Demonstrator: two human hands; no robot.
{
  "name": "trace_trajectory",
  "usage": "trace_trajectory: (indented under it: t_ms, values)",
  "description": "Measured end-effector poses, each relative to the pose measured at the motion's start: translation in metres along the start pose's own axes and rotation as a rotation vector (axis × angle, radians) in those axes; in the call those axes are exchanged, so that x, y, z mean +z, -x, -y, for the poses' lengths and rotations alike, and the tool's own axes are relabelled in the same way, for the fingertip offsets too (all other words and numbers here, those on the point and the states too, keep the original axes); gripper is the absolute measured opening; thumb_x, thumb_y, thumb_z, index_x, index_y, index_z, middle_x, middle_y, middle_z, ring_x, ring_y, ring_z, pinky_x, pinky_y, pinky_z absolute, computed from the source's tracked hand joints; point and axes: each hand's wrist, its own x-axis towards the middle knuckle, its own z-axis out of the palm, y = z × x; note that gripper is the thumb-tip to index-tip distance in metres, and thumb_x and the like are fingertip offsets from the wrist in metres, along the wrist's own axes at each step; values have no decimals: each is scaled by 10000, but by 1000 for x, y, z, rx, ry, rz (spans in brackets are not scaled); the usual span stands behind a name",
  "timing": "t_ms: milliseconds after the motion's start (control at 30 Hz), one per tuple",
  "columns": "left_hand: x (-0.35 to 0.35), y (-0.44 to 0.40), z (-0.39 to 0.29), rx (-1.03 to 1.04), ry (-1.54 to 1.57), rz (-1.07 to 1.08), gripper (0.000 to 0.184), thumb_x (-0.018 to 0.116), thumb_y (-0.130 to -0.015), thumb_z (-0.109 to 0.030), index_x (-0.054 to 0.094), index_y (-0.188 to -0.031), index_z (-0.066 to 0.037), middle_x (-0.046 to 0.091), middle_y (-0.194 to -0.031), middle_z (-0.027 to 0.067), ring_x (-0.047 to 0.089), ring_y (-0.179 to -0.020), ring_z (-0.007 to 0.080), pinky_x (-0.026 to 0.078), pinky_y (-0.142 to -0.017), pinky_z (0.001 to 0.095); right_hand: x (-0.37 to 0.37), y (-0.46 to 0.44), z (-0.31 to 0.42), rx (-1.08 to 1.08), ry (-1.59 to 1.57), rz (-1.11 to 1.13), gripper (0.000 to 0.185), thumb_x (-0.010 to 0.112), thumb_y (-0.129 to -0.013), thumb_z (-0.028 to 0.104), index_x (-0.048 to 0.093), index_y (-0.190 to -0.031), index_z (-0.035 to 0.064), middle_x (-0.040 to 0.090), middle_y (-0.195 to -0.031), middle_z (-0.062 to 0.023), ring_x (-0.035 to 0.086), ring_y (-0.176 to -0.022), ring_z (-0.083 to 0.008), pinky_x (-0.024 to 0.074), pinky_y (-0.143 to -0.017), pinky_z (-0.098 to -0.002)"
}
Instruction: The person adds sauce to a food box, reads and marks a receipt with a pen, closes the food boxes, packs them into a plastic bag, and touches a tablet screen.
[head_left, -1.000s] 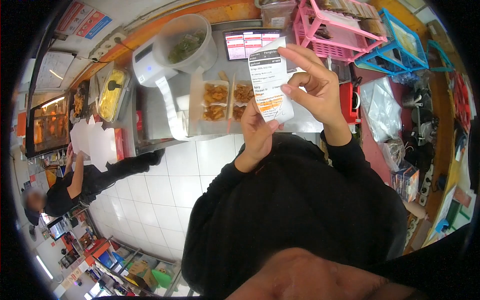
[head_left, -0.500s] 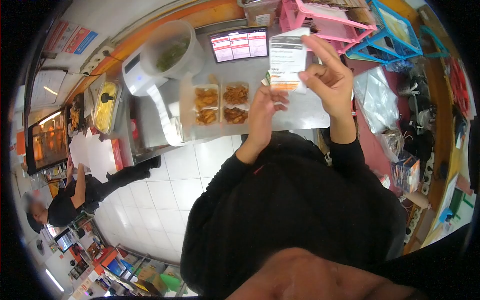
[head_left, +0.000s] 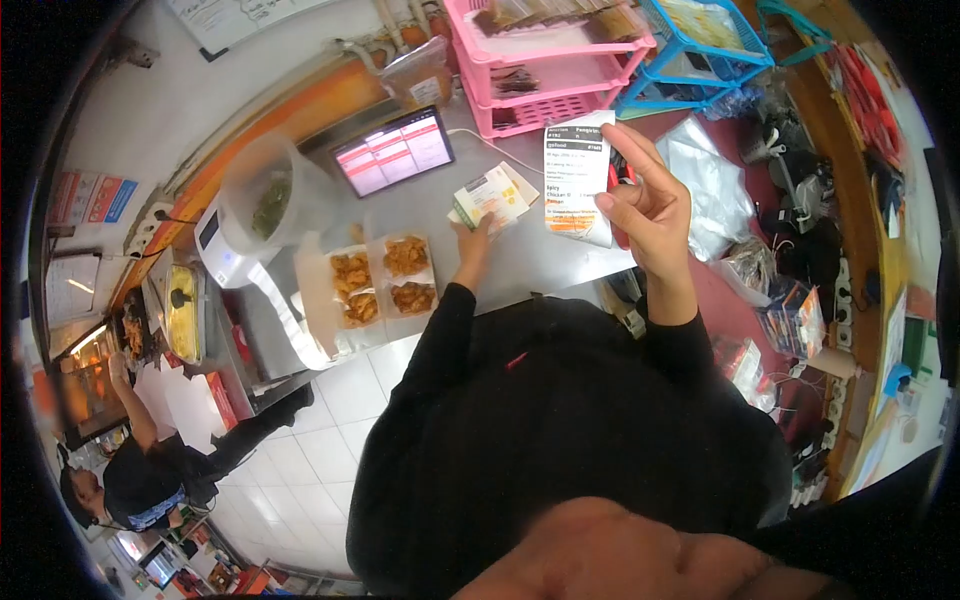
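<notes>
Between the thumb and fingers of my right hand (head_left: pixel 655 205) is a printed white receipt (head_left: pixel 576 180), upright above the metal counter's right part. My left hand (head_left: pixel 474 250) is low over the counter (head_left: pixel 510 250), its thumb on the near edge of a small stack of white, yellow and green papers (head_left: pixel 492 198); its other fingers are mostly hidden. To its left lie paper trays of fried pieces (head_left: pixel 408 256) (head_left: pixel 352 288). A lit tablet (head_left: pixel 393 152) stands behind them.
A white printer (head_left: pixel 222 240) trails a paper strip beside a clear tub (head_left: pixel 262 190). Pink racks (head_left: pixel 550 65) and blue racks (head_left: pixel 715 65) stand at the back. Clear plastic bags (head_left: pixel 705 180) lie right. A co-worker (head_left: pixel 140 470) is at far left with a white box (head_left: pixel 180 400).
My left hand has moved left and away from the receipt, and the small papers now show beside it. The receipt stays in my right hand. The view has shifted, and the co-worker's arm reaches up.
</notes>
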Motion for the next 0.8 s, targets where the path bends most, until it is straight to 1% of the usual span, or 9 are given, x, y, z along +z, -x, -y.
trace_trajectory:
  t_ms: [100,200,367,467,633,667,700,733,800]
  values:
    - [3,-28,17,135,-172,24,1068,738,-802,-314,-12,-1446,90,443,-1354,211,519,-1162,256,463,-917,320,-14,-1,-7,5,-40,-2,577,633,-763,-96,484,-1319,-61,382,-1416,-149,587,-656,-43,448,-554,-175]
    - [42,1,-19,64,-165,8,1026,722,-817,-320,25,-1442,100,492,-1299,194,534,-1142,232,480,-883,314,-18,-5,-13,16,-76,8,579,631,-759,-98,483,-1318,-63,384,-1416,-147,582,-658,-39,443,-548,-175]
    - [44,-20,10,193,-109,225,753,623,-885,-394,281,-1419,11,528,-1274,160,559,-1099,196,478,-820,294,-10,-20,-18,-10,-88,98,577,631,-762,-86,485,-1320,-57,391,-1417,-131,583,-668,-39,442,-544,-175]
    - [11,-41,64,184,-209,96,598,650,-869,-273,401,-1365,-50,613,-1165,127,610,-1005,175,495,-792,297,1,-27,-18,30,-143,136,576,640,-759,-72,492,-1315,-54,392,-1421,-123,583,-670,-42,442,-544,-176]
    - [-42,51,52,89,-499,247,520,749,-712,-112,577,-1198,-48,697,-821,84,664,-768,163,530,-729,303,17,-34,-33,73,-106,190,596,695,-741,4,508,-1304,-53,429,-1404,-121,528,-658,-21,419,-533,-185]
    - [-55,54,75,73,-527,174,430,762,-696,-138,642,-1101,-60,692,-803,102,665,-771,162,525,-718,301,21,-37,-39,70,-107,194,617,708,-741,31,498,-1316,-49,431,-1405,-129,540,-725,-26,428,-553,-173]
    - [-67,57,92,159,-634,232,329,759,-694,-155,691,-1006,-74,699,-827,105,670,-773,181,522,-728,317,14,-38,-51,84,-68,220,651,712,-746,55,462,-1337,-61,425,-1412,-146,581,-945,-93,478,-665,-181]
    - [-86,44,133,329,-631,295,292,760,-690,-190,715,-953,-72,708,-857,106,672,-769,209,521,-744,336,21,-39,-55,65,-63,201,682,710,-751,92,428,-1346,-88,427,-1411,-158,509,-1178,-171,490,-794,-208]
    - [-91,76,118,149,-684,206,300,739,-716,-304,733,-892,-61,715,-837,109,669,-739,212,522,-734,338,23,-43,-67,20,-97,231,665,636,-752,26,394,-1355,-116,424,-1407,-195,476,-1241,-239,420,-992,-336]
